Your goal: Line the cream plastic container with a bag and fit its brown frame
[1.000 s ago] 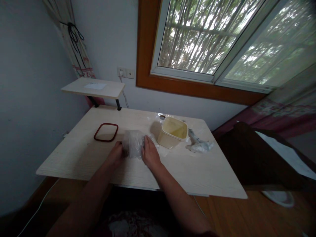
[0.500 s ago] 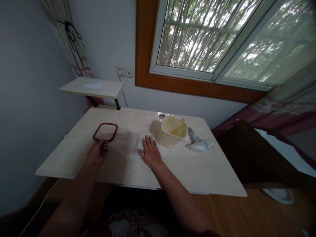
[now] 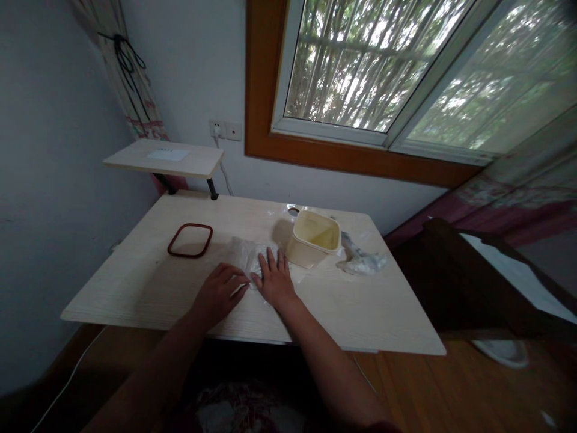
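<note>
From the head camera, looking down, there is a pale wooden table [image 3: 148, 288] with two bare arms reaching over it. The right hand [image 3: 274, 279] lies flat, palm down, with its fingers spread out. It is pressing on a see-through plastic bag [image 3: 243, 251] that lies flat in the middle of the table. The fingertips point away from the person, toward the wall. The left hand [image 3: 220, 294] is also palm down on the table, just beside the right hand. Its fingers are stretched out loosely, not in a fist, and the tips reach to the near edge of the bag, close to the right thumb. I cannot tell if they are pinching the plastic or only touching it. Just behind the right hand stands a cream tub [image 3: 314, 237] with no lid on it, and it touches the far edge of the plastic. To the right of the tub lies a crumpled bit of plastic [image 3: 363, 262]. On the left, apart from both hands, a dark red ring [image 3: 170, 245] with round corners lies flat on the table. A small shelf [image 3: 164, 159] stands at the far left corner, under a wall socket [image 3: 225, 129]. Above the table is a big window [image 3: 351, 66] with trees outside.
</note>
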The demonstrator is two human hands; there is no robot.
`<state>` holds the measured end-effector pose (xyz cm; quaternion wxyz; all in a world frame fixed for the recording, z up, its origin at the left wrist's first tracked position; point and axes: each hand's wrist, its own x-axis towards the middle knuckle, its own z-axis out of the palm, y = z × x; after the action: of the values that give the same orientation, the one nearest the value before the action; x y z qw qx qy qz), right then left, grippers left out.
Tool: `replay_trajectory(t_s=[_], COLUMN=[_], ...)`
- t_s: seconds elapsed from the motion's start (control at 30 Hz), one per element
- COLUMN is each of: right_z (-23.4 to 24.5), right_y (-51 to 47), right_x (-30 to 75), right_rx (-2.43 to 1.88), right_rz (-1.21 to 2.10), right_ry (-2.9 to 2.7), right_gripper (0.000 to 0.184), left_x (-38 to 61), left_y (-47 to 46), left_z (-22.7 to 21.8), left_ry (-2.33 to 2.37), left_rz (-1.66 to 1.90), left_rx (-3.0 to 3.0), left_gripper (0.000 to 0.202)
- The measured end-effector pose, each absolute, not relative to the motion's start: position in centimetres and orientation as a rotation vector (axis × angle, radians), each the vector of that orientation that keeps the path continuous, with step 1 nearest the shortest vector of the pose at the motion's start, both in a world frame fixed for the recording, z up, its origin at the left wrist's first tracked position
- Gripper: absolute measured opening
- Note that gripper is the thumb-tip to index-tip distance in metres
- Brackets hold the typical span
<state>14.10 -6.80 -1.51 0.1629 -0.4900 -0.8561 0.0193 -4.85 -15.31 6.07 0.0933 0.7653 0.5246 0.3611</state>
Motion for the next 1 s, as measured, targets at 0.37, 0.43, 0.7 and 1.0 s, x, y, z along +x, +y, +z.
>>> replay_trajectory(t_s=[0.37,0.43,0.7,1.0], right_z=[-1.8,-1.8,-1.7,-1.6], right_y=[-6.8,-6.8,-7.0,-7.0], right_x=[14.3,14.3,14.4,14.5], right_rx=[-1.389,-1.381,-1.379,-1.384], right_rz=[0.045,0.044,0.040,0.041], right_ry=[-2.446,-2.434,-2.427,-2.446], right_gripper=[0.068,0.067,0.065,0.066], left_x=[-5.5,-5.8,-8.1,-12.5], left_y=[-12.3,-12.1,-11.5,-12.3], left_z=[2.3,2.1,3.7,4.7], left_ry=[1.992,2.000,2.063,2.042], left_rz=[0.468,0.449,0.556,0.892], left_rx=[2.432,2.410,2.133,1.629], left_gripper=[0.051,0.047,0.032,0.038])
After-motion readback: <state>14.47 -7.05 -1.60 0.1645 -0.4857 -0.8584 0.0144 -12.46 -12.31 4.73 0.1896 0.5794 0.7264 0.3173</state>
